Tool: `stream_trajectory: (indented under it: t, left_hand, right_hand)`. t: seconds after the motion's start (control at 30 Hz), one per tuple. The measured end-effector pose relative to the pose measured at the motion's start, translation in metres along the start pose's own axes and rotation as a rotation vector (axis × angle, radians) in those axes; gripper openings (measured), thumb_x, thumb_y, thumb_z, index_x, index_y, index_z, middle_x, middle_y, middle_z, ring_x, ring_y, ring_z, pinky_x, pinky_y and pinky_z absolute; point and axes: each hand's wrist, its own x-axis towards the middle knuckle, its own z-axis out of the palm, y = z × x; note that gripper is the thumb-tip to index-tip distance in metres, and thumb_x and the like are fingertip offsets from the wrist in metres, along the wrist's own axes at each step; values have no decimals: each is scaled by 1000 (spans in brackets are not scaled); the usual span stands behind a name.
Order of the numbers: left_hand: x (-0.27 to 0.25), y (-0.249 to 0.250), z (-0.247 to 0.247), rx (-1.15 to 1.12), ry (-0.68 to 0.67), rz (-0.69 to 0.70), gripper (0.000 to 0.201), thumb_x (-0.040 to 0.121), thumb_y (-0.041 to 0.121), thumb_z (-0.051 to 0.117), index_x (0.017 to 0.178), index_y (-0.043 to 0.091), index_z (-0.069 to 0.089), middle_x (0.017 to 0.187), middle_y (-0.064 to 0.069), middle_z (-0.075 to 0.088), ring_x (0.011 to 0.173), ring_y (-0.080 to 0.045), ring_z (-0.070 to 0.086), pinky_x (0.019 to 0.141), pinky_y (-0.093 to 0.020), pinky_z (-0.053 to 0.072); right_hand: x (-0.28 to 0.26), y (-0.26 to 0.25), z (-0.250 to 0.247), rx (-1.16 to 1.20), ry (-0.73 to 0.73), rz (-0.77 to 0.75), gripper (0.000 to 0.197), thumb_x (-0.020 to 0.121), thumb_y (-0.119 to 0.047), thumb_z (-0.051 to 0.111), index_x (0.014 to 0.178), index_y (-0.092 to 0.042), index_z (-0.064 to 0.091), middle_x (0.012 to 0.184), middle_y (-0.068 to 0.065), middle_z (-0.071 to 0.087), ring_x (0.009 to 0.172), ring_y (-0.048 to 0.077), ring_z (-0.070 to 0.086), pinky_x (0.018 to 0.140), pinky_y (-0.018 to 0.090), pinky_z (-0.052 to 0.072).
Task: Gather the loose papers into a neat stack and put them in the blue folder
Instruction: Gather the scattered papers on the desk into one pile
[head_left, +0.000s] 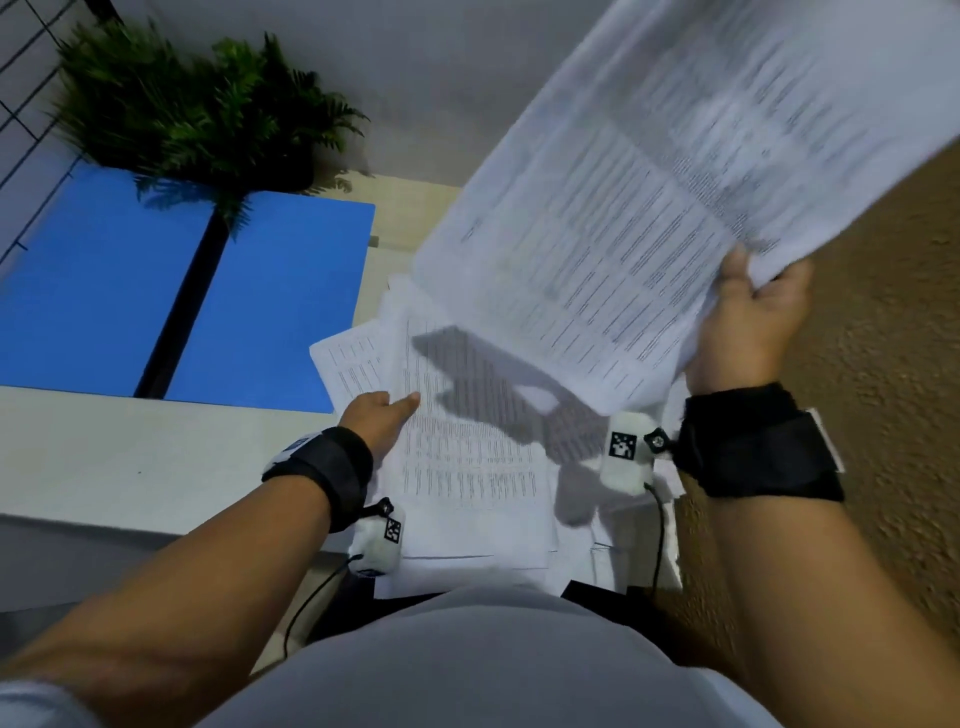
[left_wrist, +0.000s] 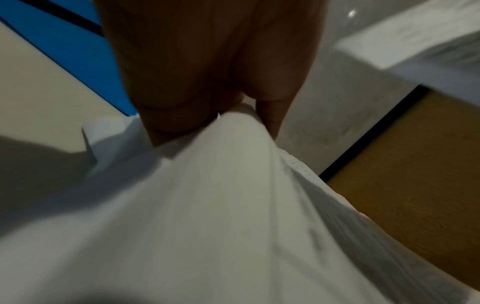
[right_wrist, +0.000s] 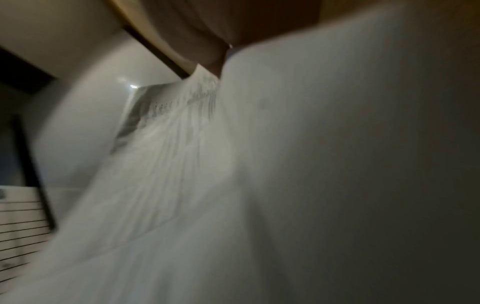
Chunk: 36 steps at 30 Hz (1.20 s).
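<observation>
Leftmost, the blue folder (head_left: 280, 301) lies open on the white table (head_left: 104, 467), its dark spine running away from the person, just left of the paper pile (head_left: 467, 467) and touching or slightly under its far-left sheets. The left hand (head_left: 376, 421) pinches the pile's left edge, thumb on top and fingers (left_wrist: 272, 115) tucked beneath, so it is the hand nearer the folder. Further right, the right hand (head_left: 748, 322) grips a lifted sheaf (head_left: 649, 182) by its corner, raised above the pile and tilted up to the right; it likely must join the pile before anything goes left.
</observation>
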Motion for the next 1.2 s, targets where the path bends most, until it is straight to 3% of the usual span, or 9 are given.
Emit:
stream_trajectory:
  t: [0.1,0.23,0.37,0.47,0.57,0.8,0.97,1.1,1.2]
  left_hand:
    - [-19,17,-8,183,-36,11,22,80,26,69,78,12,53,64,-6,50,54,-20,43,49,-22,34]
    - [-13,17,-14,142,-42,8,34,99,43,43,89,11,44,60,-11,40,49,-20,39,53,-28,34]
    - [-17,16,-2,-87,36,-18,49,101,38,47,142,16,32,133,-15,51,103,-29,60,85,-35,46]
    - [-22,6,13,-35,13,16,71,97,20,58,153,18,13,135,-1,38,113,-20,50,90,-26,38]
    - [-19,1,16,189,120,53,46,98,13,54,139,4,36,138,-14,52,120,-31,53,90,-31,41]
    - [-6,-12,-25,179,460,-82,38,94,13,54,130,1,49,134,-23,53,116,-41,56,98,-41,47]
    - [-12,-20,-22,43,410,11,29,92,3,56,121,0,52,118,-17,61,104,-32,60,86,-33,46]
    - [-22,-12,-8,-4,313,195,41,94,-4,53,131,7,42,114,-9,57,107,-27,58,79,-25,45]
    - [-23,-5,-1,-16,210,227,61,93,-9,51,145,15,32,123,-2,51,109,-19,53,88,-26,43]
  right_hand:
    - [-24,46,0,-187,-125,276,35,99,-3,45,134,0,42,124,7,58,104,13,59,92,21,47]
    - [-66,108,-8,-457,-351,437,37,101,-9,43,138,-7,39,127,-2,46,117,14,45,101,22,34]
    - [-89,144,-10,-657,-478,503,25,101,-15,39,127,-15,42,114,-4,48,110,17,49,105,31,32]
    - [-96,148,5,-821,-631,469,32,101,-13,38,133,-8,39,123,7,53,115,24,52,96,31,39]
    - [-100,150,15,-871,-752,425,41,101,-7,39,142,-6,36,140,13,39,127,27,45,101,24,33]
    - [-62,158,-14,-1186,-260,328,42,91,-18,61,131,-13,51,133,15,45,122,32,45,98,46,41]
    - [-41,167,-44,-1097,-324,531,78,79,-41,74,140,-8,39,137,17,47,127,37,44,104,46,41]
    - [-43,172,-51,-830,-411,621,33,78,-29,76,98,-8,61,101,7,67,97,31,65,86,35,53]
    - [-45,158,-49,-762,-411,566,32,88,-10,65,116,4,58,109,2,59,104,23,58,94,31,44]
